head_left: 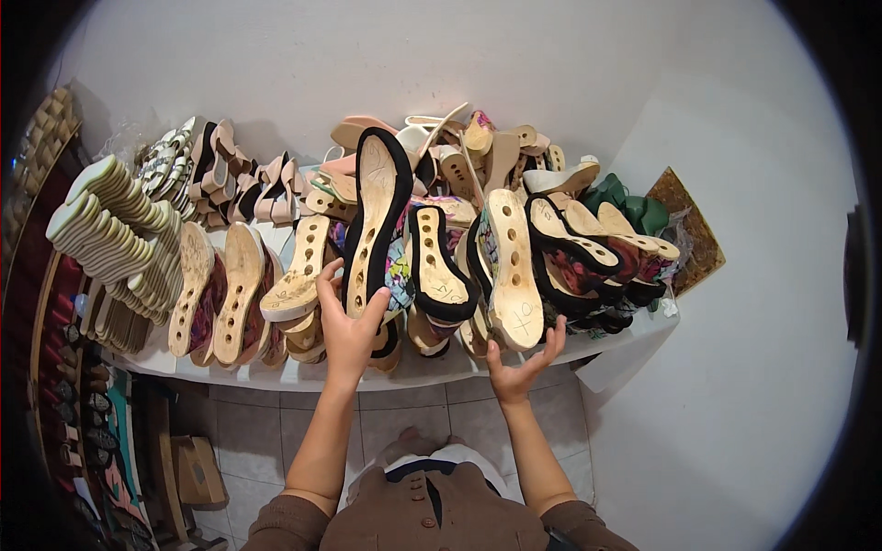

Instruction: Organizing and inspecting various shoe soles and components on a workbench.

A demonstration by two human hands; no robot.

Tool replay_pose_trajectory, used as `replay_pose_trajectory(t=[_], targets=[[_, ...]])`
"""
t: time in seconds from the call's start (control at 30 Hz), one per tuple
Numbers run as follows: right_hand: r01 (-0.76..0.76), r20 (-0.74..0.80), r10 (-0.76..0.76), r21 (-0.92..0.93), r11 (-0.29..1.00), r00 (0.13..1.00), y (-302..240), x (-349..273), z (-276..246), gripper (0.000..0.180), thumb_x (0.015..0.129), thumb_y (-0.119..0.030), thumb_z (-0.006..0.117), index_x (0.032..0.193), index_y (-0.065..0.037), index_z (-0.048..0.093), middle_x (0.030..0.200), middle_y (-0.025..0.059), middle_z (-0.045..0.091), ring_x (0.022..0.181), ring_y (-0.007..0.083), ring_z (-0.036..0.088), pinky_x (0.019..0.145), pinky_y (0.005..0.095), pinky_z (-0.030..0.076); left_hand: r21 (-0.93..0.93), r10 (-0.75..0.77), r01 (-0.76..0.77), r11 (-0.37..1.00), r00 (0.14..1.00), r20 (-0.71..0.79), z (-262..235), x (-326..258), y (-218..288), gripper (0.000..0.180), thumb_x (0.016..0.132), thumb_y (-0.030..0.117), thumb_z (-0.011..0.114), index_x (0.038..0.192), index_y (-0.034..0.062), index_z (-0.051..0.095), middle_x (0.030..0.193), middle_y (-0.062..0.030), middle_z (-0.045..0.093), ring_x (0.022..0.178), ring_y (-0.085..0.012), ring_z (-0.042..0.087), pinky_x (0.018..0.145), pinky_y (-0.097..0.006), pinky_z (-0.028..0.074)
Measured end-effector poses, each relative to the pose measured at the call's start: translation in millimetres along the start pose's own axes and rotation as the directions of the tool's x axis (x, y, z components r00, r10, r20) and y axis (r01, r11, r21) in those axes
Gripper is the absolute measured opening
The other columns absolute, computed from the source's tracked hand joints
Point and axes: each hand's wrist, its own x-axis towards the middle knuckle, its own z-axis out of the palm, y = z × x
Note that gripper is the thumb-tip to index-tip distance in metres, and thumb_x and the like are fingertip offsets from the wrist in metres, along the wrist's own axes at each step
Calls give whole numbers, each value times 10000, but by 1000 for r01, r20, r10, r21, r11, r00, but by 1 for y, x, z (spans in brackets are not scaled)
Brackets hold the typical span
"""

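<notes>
My left hand (pixel 351 335) grips the lower end of a wedge shoe sole (pixel 376 188), thumb on one side and fingers on the other. That sole is pale wood with a row of holes, a black padded rim and a floral side, and stands tilted above the pile. My right hand (pixel 524 369) is open, thumb and fingers spread around the lower end of a pale wooden wedge sole (pixel 513 275); whether it touches cannot be made out. Between them lies another black-rimmed wedge sole (pixel 442 262). More black-rimmed soles (pixel 560 241) are stacked right of my right hand.
Stacked white insoles (pixel 115 230) and bare wooden wedges (pixel 243 285) fill the table's left part. Pink and black straps (pixel 220 174) lie behind, green pieces (pixel 625 200) at the far right. A white-covered table (pixel 634 344) carries everything. A cardboard box (pixel 197 470) sits on the floor.
</notes>
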Motion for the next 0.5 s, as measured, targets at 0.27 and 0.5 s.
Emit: replay_pose_trajectory(t=[0.27,0.5], targets=[[188,173,-244,288,939,954,-63,14,13,673,708,-110,642,1276,-47,286,1296,247,267,1225,393,295,1019,471,277,38,33,-33,999,999,6,10,-6,-1,622,743,157,674,1227,-4,319,1066,-149,437,938,-200,488,805,-297,413],[14,539,-240,390,921,808,-87,43,38,762,645,-15,635,1326,-26,295,1369,172,303,1269,373,286,1034,437,282,237,133,-115,965,989,-60,22,-20,-6,663,757,73,661,1275,4,253,1114,-154,413,984,-185,484,837,-287,413]])
